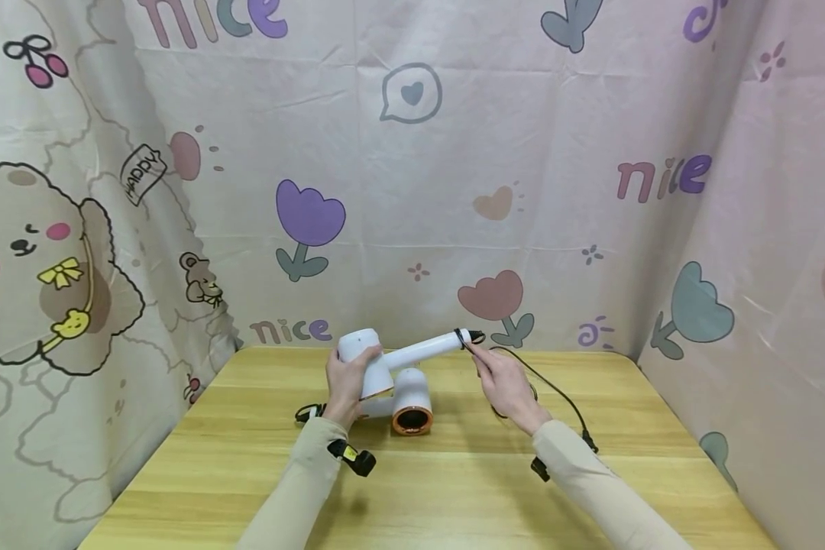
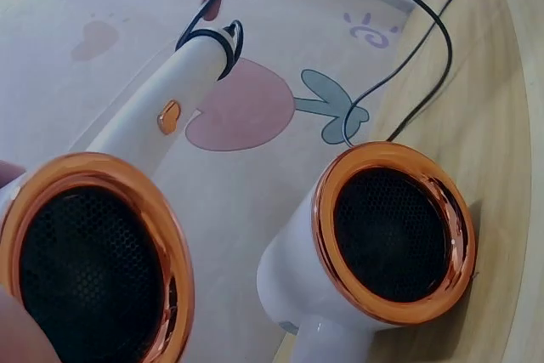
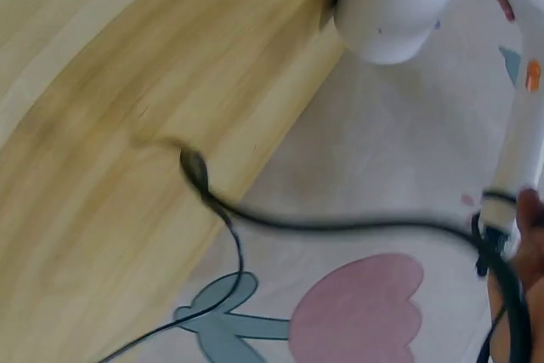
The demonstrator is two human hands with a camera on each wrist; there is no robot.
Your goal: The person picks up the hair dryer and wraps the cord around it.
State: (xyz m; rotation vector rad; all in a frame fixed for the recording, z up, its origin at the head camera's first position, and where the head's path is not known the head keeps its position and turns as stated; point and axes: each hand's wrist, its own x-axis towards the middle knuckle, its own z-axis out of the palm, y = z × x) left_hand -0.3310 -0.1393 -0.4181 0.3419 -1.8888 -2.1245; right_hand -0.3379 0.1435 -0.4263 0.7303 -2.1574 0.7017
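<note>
My left hand [image 1: 344, 382] grips the white head of a hair dryer [image 1: 422, 351], lifted above the table with its handle pointing right. In the left wrist view, its orange-rimmed grille and orange switch [image 2: 169, 116] show. Around the handle's end runs a loop of black cord [image 2: 229, 50]. My right hand [image 1: 507, 386] pinches that cord close to the handle end. From there the loose cord [image 1: 557, 389] trails down to the right, towards its plug [image 1: 589, 441]. A second white hair dryer [image 1: 411, 391] rests on the table below, its orange-rimmed grille facing me.
The wooden table [image 1: 454, 489] backs onto a patterned curtain [image 1: 412, 183], which also hangs at both sides. At the left of the second dryer lies a small bundle of black cord [image 1: 308, 414]. Each wrist wears a black camera.
</note>
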